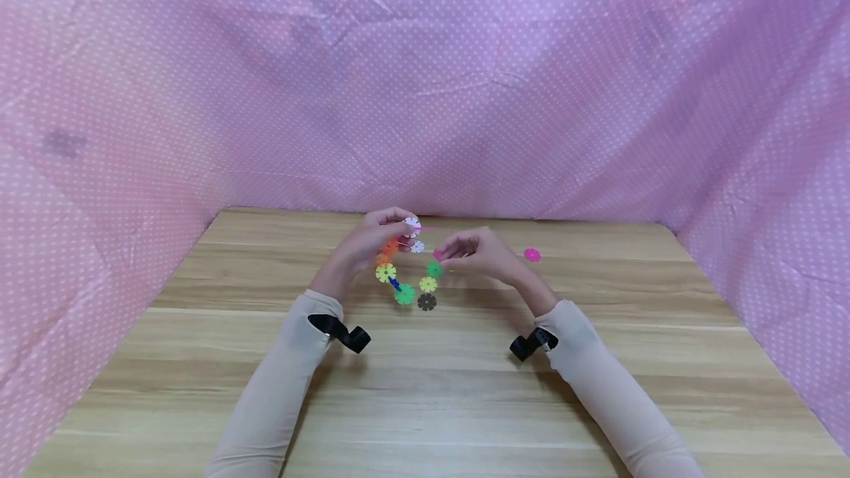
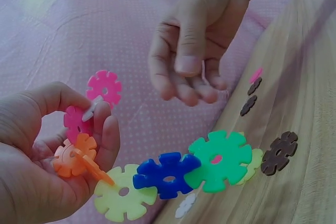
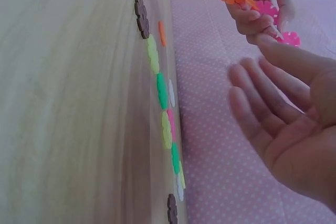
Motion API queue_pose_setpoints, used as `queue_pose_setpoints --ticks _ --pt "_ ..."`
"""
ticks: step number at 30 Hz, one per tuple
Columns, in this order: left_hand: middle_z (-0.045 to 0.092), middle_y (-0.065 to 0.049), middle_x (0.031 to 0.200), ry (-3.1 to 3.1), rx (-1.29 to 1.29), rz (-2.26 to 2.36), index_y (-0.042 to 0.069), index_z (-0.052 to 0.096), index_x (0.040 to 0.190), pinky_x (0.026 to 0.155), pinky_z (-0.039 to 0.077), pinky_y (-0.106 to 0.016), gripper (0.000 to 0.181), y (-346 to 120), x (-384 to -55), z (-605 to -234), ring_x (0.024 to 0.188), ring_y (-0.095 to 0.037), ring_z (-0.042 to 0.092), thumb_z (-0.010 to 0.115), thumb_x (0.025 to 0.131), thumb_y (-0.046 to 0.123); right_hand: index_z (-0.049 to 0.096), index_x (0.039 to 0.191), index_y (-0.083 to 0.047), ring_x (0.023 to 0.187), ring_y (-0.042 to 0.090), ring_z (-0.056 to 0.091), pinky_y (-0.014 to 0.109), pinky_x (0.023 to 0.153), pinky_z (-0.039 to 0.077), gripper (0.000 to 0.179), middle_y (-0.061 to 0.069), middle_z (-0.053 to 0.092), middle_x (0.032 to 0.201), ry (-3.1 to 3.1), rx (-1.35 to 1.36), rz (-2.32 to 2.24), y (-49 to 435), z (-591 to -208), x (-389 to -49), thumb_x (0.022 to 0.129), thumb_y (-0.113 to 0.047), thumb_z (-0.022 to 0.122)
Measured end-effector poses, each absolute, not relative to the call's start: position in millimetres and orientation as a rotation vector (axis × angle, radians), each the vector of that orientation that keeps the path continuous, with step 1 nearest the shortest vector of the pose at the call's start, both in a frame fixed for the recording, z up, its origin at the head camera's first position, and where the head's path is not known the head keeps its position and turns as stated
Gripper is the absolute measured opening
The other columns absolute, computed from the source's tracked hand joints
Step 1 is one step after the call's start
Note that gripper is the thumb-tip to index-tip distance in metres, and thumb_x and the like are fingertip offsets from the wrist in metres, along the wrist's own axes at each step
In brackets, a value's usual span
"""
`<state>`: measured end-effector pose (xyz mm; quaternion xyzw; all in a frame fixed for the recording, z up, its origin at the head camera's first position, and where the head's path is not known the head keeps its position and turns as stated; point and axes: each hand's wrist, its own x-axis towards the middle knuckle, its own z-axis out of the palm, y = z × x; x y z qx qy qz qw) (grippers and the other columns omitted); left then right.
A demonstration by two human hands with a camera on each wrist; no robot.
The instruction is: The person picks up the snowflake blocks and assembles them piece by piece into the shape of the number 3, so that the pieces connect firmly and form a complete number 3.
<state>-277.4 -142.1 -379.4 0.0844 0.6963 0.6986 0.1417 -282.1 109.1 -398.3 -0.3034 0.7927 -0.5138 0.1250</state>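
My left hand (image 1: 372, 242) pinches a chain of notched plastic discs held above the table. In the left wrist view the chain runs from a pink disc (image 2: 104, 89) at its top through a white disc (image 2: 93, 108) and a second pink one to orange discs (image 2: 73, 155) by the palm. Below these hang a yellow disc (image 2: 125, 192), a blue disc (image 2: 168, 175) and a green disc (image 2: 220, 161) at the low end. To the right of the chain is my right hand (image 1: 481, 253), fingers loosely bent, with nothing in its grasp in either wrist view.
Loose discs lie on the wooden table (image 1: 425, 389): a brown disc (image 1: 427, 302), a yellow one (image 1: 428, 284) and several others near the hands. A pink disc (image 1: 533, 254) lies farther right. Pink dotted cloth (image 1: 425, 94) hangs behind and at both sides.
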Motion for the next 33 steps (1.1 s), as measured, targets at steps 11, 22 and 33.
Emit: queue_pose_setpoints --ticks 11,22,33 --pt "0.067 0.000 0.095 2.007 0.269 1.992 0.006 0.065 0.111 0.086 0.059 -0.031 0.014 -145 -277 -379 0.085 -0.013 0.065 0.062 0.098 0.008 0.069 0.113 0.007 0.090 0.017 0.071 0.025 0.082 0.060 0.028 0.019 0.074 0.099 2.196 -1.092 -1.134 99 -409 -277 0.088 -0.004 0.077" --pt "0.069 -0.004 0.097 2.046 0.321 1.882 0.006 0.066 0.115 0.095 0.057 -0.043 0.017 -144 -277 -382 0.085 -0.013 0.065 0.063 0.099 0.009 0.072 0.115 0.001 0.074 0.005 0.059 0.020 0.068 0.054 0.032 0.012 0.069 0.089 2.222 -1.183 -0.921 83 -419 -278 0.085 -0.007 0.081" --pt "0.068 -0.006 0.103 2.057 0.333 1.841 0.003 0.065 0.119 0.098 0.056 -0.046 0.021 -144 -277 -383 0.089 -0.015 0.065 0.062 0.100 0.011 0.076 0.113 -0.003 0.073 0.004 0.052 0.018 0.066 0.049 0.029 0.007 0.065 0.086 2.283 -1.230 -0.802 80 -418 -275 0.085 -0.006 0.081"
